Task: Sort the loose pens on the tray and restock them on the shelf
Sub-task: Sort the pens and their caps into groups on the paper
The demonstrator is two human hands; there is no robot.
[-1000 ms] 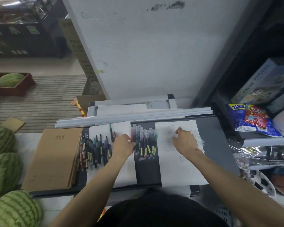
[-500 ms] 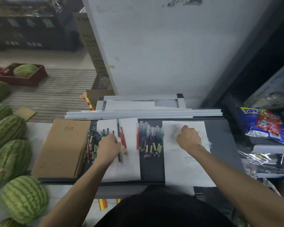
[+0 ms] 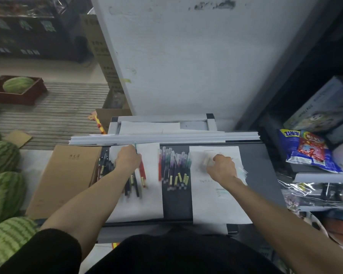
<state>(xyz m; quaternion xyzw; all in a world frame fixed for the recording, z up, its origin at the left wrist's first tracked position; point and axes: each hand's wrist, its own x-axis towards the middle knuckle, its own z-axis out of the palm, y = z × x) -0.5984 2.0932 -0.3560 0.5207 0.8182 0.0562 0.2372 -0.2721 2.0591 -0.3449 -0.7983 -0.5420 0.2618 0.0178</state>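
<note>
L hand [image 3: 127,161] farther back w/ pens [image 3: 134,186]

Left hand [image 3: 128,160] sits with curled fingers on the dark pens [image 3: 132,186] on the left white sheet [image 3: 143,206], red pen [image 3: 142,169] just beside it; grip blurred, can't tell. Right hand [image 3: 223,168] rests curled on the right white sheet [image 3: 222,206]. Coloured pens [image 3: 174,169] lie in a row on the grey tray [image 3: 261,175] between the sheets, brown notebooks [image 3: 65,178] at far left.
</note>
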